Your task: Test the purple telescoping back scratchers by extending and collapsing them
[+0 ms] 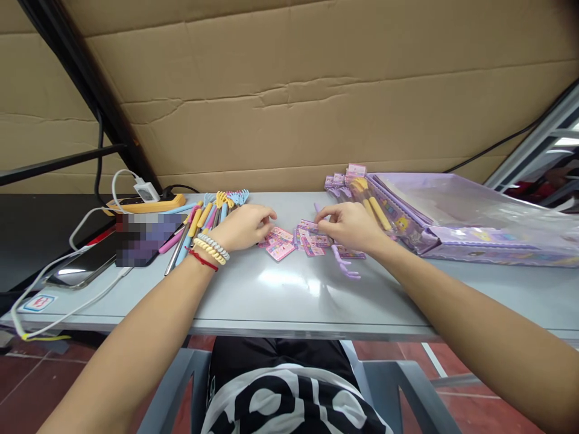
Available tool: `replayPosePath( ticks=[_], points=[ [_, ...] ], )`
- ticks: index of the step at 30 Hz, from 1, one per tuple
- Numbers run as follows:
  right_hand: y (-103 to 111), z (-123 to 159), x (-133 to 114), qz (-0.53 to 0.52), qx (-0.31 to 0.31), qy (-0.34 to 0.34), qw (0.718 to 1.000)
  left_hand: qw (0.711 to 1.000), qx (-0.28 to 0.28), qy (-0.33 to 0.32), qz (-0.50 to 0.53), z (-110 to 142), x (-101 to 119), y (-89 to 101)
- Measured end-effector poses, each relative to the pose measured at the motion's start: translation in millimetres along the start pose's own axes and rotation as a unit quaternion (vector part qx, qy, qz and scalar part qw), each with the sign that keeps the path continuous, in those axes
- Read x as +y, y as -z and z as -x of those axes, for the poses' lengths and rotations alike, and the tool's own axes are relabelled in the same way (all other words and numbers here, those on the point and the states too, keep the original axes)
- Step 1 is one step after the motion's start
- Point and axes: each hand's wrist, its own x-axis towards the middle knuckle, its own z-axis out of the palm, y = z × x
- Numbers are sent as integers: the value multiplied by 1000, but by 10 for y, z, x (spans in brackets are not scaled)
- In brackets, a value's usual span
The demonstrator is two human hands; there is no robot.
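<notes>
My left hand (246,226) rests on the grey table (271,295), fingers curled, its fingertips touching small pink cards (279,248). My right hand (350,226) pinches at a pile of small pink and purple cards (312,241) and lies over a purple hand-shaped stick (344,265). Whether it grips the stick or a card I cannot tell. Beads and a red string circle my left wrist.
Several coloured hand-shaped sticks (210,220) lie at the left. Packed sticks (362,193) lean on a purple plastic packet (461,223) at the right. A phone (85,265), white cables, a yellow power strip (149,205) with charger lie far left. Cardboard wall behind.
</notes>
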Motion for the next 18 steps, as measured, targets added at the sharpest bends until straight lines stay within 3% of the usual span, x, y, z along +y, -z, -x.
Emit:
replayPosePath(
  ticks=[4,8,12,18],
  points=[
    [-14,5,-13,-10,67,-2,998,994,-13,-79,74,5,255,-16],
    [-53,8,-31,14,87,-7,996,974,-60,-130,175,10,478,-45],
    [-57,13,-41,14,79,-12,997,979,-60,-40,192,-3,486,-57],
    [-43,15,-55,25,81,-23,996,997,-14,47,63,-22,319,-34]
  ],
)
